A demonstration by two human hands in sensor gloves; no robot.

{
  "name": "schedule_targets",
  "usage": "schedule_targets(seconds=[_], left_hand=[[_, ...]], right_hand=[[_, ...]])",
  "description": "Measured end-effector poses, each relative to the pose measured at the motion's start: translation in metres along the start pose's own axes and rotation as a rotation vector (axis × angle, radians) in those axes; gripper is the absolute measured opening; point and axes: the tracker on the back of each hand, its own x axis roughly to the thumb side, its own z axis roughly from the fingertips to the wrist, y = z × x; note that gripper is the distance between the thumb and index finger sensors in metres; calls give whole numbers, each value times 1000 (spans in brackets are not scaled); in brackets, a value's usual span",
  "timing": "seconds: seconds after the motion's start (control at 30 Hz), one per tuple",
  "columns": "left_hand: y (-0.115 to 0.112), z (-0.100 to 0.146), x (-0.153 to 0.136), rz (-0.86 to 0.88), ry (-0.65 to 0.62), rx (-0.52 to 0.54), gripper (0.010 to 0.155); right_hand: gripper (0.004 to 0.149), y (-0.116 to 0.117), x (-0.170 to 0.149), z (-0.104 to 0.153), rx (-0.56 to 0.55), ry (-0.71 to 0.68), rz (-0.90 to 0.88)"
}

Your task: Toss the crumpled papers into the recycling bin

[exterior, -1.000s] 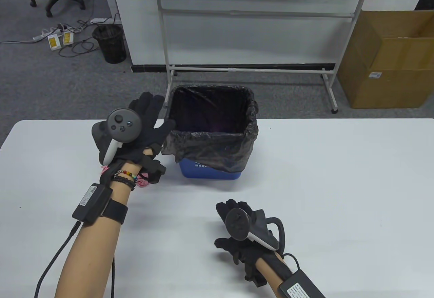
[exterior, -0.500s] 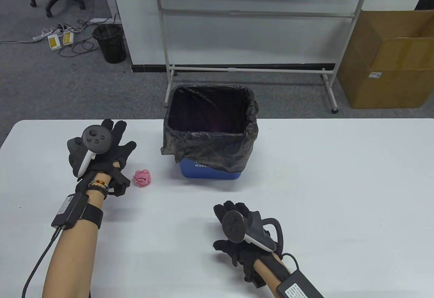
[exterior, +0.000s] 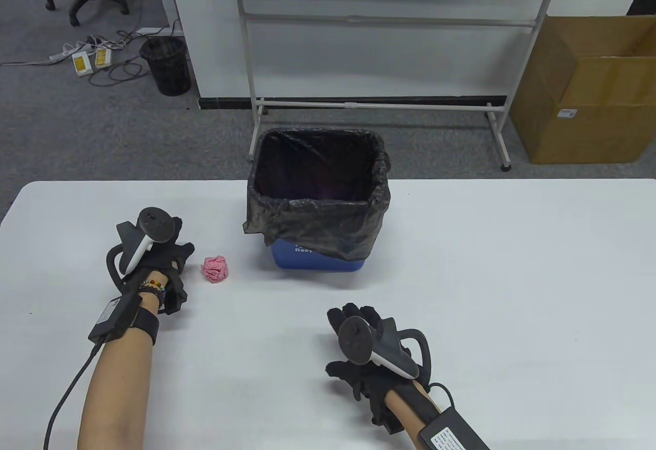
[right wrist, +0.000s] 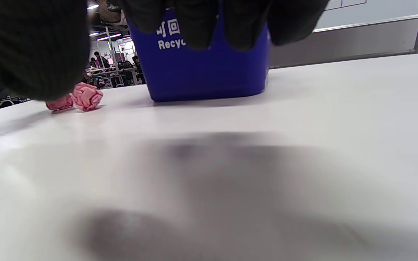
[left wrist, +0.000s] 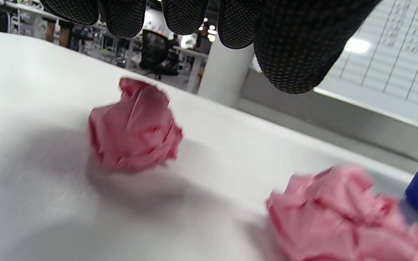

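The blue recycling bin [exterior: 318,258] with a black liner stands mid-table; it also shows in the right wrist view [right wrist: 201,69]. One pink crumpled paper [exterior: 215,268] lies left of the bin. In the left wrist view a second pink paper [left wrist: 132,127] lies on the table under my fingers [left wrist: 296,54], beside the nearer paper [left wrist: 339,214]. My left hand [exterior: 171,247] hovers low over that second paper, fingers spread, holding nothing. My right hand [exterior: 353,316] rests empty on the table in front of the bin. Both papers [right wrist: 87,96] show in the right wrist view.
The bin's open top [exterior: 318,168] faces up at the table's far edge. Behind the table stand a whiteboard frame [exterior: 374,104], a cardboard box [exterior: 589,96] and a black floor bin [exterior: 166,65]. The white table [exterior: 512,275] stretches right of the bin.
My left hand has drawn back from the bin's left rim, moving left and down toward the table, uncovering one pink paper. My right hand has barely moved.
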Motion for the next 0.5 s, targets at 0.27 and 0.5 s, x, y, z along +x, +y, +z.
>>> schedule_targets(seconds=[0.27, 0.5], left_hand=[[-23, -11, -5, -80, 38, -93, 70], [-26, -15, -2, -190, 81, -52, 64]], right_hand=[[95, -1, -3, -1, 5, 9, 3], [95, -1, -4, -1, 10, 16, -1]])
